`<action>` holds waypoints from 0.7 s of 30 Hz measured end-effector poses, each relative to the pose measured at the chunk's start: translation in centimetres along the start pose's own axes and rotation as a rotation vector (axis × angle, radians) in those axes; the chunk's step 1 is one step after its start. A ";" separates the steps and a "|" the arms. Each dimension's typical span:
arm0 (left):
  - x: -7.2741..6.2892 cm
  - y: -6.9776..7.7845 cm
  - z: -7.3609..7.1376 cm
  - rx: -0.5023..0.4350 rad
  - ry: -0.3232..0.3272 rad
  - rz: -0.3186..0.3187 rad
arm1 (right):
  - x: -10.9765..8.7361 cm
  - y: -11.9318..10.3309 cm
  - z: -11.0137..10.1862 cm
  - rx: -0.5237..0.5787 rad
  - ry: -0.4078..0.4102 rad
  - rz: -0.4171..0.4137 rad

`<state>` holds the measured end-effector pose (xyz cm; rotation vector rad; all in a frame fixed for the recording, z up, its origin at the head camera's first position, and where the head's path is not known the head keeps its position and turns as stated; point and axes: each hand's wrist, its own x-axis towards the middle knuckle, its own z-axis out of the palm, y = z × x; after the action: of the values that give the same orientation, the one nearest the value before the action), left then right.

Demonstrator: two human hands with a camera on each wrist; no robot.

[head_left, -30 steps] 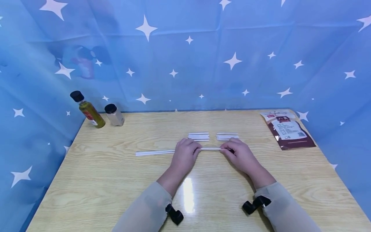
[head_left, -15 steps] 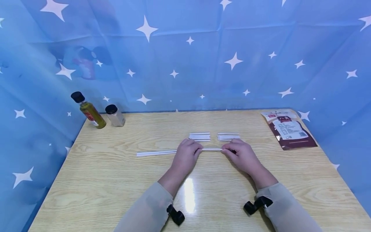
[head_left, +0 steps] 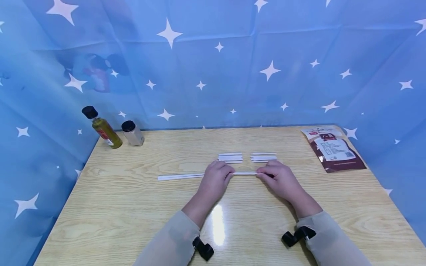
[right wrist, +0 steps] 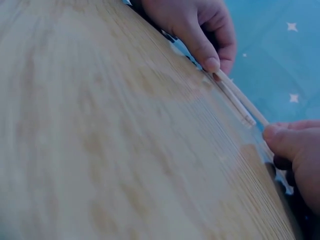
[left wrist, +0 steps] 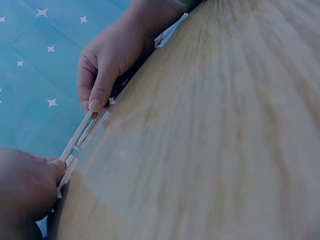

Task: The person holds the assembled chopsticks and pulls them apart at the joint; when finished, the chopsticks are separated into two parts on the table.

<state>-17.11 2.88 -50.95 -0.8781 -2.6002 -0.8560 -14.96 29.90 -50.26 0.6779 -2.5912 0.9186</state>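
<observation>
My left hand (head_left: 214,179) and right hand (head_left: 279,180) stand a short way apart near the middle of the table. Between them runs a thin white stick (head_left: 245,173), pinched by thumb and fingers at either side. Both wrist views show the thumbs on this stick (right wrist: 245,101), and it looks straight there. To the left of my left hand, a few longer white sticks (head_left: 179,177) lie side by side, their right ends hidden by that hand. Just behind the hands lie two bundles of short white sticks, a left bundle (head_left: 230,157) and a right bundle (head_left: 263,157).
At the back left stand an oil bottle (head_left: 106,133) with a black cap and a small black-lidded jar (head_left: 133,135). A maroon and white food pouch (head_left: 334,149) lies at the back right. Behind the wooden table (head_left: 116,207) hangs a blue star-printed cloth (head_left: 213,74).
The head view has shifted very slightly. Both hands keep their grip on the stick, and the other sticks lie as before.
</observation>
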 end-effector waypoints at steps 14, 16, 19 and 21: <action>0.0 0.2 -0.1 -0.003 -0.013 -0.021 | 0.0 0.2 -0.1 0.016 0.002 -0.011; 0.0 0.2 -0.2 -0.001 -0.014 -0.027 | 0.0 0.2 -0.1 0.018 0.001 -0.010; 0.0 0.4 -0.3 0.007 -0.024 -0.043 | 0.0 0.4 -0.1 0.016 -0.002 -0.010; 0.0 0.4 -0.4 0.012 -0.033 -0.053 | -0.1 0.4 -0.1 0.015 -0.006 -0.007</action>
<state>-16.82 2.91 -50.45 -0.8301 -2.6648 -0.8465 -15.13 30.28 -50.47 0.6941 -2.5882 0.9369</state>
